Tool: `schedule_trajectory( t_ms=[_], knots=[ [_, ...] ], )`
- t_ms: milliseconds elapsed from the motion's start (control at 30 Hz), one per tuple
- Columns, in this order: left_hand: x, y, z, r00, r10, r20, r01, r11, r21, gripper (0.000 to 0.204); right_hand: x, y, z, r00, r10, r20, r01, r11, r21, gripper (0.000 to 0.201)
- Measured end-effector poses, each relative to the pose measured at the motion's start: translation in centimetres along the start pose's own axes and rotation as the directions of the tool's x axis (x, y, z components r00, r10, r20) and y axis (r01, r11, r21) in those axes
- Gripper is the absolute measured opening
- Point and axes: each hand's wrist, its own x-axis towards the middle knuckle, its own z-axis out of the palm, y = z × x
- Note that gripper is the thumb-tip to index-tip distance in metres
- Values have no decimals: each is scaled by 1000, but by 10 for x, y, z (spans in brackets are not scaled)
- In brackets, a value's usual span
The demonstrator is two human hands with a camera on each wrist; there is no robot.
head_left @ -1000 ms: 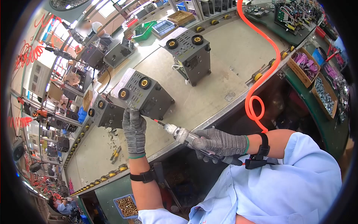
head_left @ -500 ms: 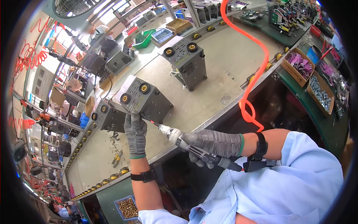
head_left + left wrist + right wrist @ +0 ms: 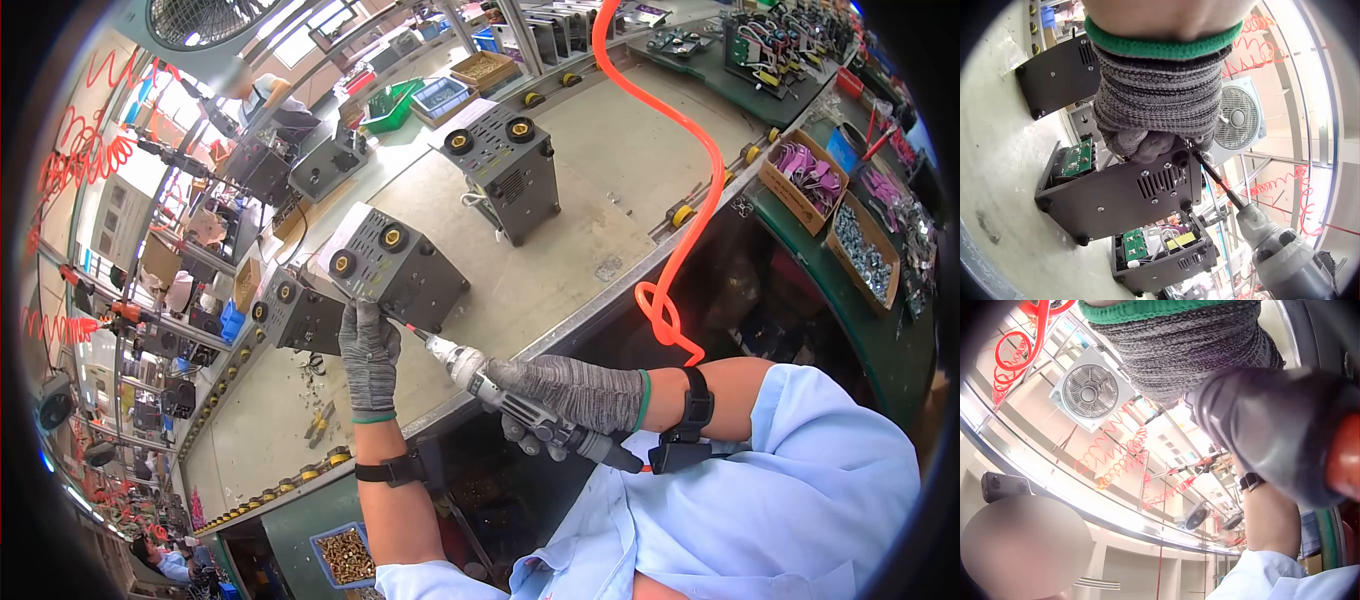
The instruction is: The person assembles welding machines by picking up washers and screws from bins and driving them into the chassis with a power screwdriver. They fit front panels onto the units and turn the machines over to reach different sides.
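Observation:
A dark grey metal case [image 3: 405,275] with two black-and-brass sockets stands on the bench. My gloved left hand [image 3: 369,360] is at its near lower corner; in the left wrist view the curled fingers of that hand [image 3: 1157,103] lie against the case [image 3: 1122,200]. My gloved right hand [image 3: 575,392] grips a taped power screwdriver [image 3: 500,395]. In the left wrist view the bit of the screwdriver [image 3: 1288,262] reaches the case's corner beside my left fingers. Whether a screw is at the tip cannot be seen. The right wrist view shows the glove [image 3: 1179,350] beside the tool's dark rear end [image 3: 1266,425].
Other cases stand left [image 3: 300,312] and behind [image 3: 505,170]. An orange air hose [image 3: 700,130] hangs down on the right. Pliers [image 3: 320,424] and loose screws lie at the left; a blue bin [image 3: 345,557] of brass parts is below. Boxes of parts [image 3: 862,252] stand right.
Since a second ago the screwdriver has shifted slightly left and now tilts more steeply, its bit still by the case corner. The view has shifted a little; my left hand stays at the case.

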Motion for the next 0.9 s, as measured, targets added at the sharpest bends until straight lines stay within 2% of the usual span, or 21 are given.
schedule_trajectory(
  t_ms=[233,300,433,500,533,567,633,667,700,733,767,800,833,900],
  knots=[
    [-4,3,11,997,-29,-71,27,999,-24,34,4,7,-1,999,-24,21,23,997,69,62],
    [-9,5,17,990,-37,-134,36,999,-13,36,3,9,-1,999,-21,31,18,995,99,62],
    [-23,5,26,975,28,-219,-10,996,83,34,5,13,-5,997,-21,78,7,983,182,58],
    [-41,6,28,958,112,-264,-35,959,282,30,7,13,-9,994,-35,108,12,979,204,57],
    [-40,-33,10,937,313,-155,-187,824,535,25,7,11,-10,991,-25,131,-1,980,199,58],
    [-39,-71,-7,867,497,-38,-313,602,735,22,7,11,-12,988,-17,152,-14,981,195,58],
    [-69,-100,0,972,228,-63,-146,786,601,21,10,16,-18,983,-22,180,-20,973,228,57],
    [-85,-91,15,995,95,-36,-58,820,569,21,12,16,-18,983,5,183,-47,973,224,58],
    [-85,-92,9,994,102,-38,-62,818,572,21,14,13,-19,982,33,186,-73,974,214,58],
    [-85,-96,-3,956,-264,-128,290,917,273,24,13,11,-18,981,31,191,-72,975,211,58],
    [-85,-103,-16,793,-603,-86,600,797,-63,26,12,10,-17,980,22,198,-59,982,181,58],
    [-85,-98,-20,757,-643,115,614,640,-461,34,12,9,-16,979,12,204,-44,987,152,57],
    [-85,-96,-20,760,-639,117,611,643,-461,34,12,8,-16,979,9,204,-40,988,148,57],
    [-90,-83,-20,697,-716,-44,571,591,-570,36,15,10,-14,992,26,125,-42,990,132,58]
  ],
)
